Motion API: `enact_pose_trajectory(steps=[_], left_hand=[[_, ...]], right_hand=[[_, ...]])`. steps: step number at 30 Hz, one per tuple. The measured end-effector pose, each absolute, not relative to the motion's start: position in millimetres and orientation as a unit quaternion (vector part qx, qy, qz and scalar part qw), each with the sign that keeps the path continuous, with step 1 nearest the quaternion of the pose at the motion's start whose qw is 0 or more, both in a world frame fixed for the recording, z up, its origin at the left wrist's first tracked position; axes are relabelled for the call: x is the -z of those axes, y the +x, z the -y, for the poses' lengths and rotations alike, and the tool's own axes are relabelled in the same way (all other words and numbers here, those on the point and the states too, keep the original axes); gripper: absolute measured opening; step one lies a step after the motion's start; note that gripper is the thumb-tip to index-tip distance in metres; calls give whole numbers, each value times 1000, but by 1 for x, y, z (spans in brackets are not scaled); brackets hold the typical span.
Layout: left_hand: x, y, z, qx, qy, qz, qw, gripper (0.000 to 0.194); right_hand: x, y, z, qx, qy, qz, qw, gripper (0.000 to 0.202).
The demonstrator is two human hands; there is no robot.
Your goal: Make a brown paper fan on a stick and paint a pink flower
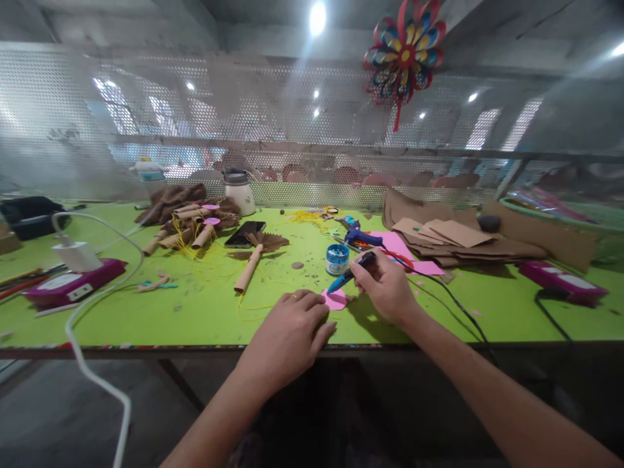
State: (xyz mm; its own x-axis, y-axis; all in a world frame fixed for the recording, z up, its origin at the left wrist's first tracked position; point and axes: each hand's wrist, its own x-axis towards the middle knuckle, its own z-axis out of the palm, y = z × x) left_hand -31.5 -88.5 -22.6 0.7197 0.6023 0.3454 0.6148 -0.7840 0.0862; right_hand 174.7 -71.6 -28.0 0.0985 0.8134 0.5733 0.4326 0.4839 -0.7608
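Just beyond the left fingers (319,301): one pink paper piece (337,301), small, flat on the green tabletop (195,325). Left hand (285,335): palm down, fingers loosely together and slightly bent, thumb apart, fingertips at the piece's near left edge; one ring (294,296). Right hand (387,289): fingers pinching one pen (351,272), blue toward the tip, black above, slanted, its tip at the piece's upper left; whether it touches, cannot tell.

Just past the pen: one open jar (337,260), blue-rimmed. Beyond the right fingers: one blue glue gun (361,236), and pink sheets (397,246) lying flat, partly hidden. Farther right: brown paper stack (453,240), uneven; one purple box (563,283) with a black cord.

Beyond the left fingers, toward the left: one brown paper roll (248,268) with a pleated fan (269,242) at its far end; a black phone (245,235), just behind. Past these: a heap of similar rolls (188,227), yellow strings among them; one white lidded container (239,194).

Well left of the left fingers: a second purple box (75,283), white adapter (77,257) upon it, white cable (90,370) looping down over the near edge. High above the right fingers: one hanging ornament (405,55), red, yellow and blue.
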Motion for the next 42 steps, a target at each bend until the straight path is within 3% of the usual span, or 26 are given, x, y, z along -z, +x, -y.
enact_pose_trajectory(steps=[42], left_hand=[[23,-32,88,190,-925,328,13,28]], right_hand=[[23,172,76,-186,-464,626,598,24]])
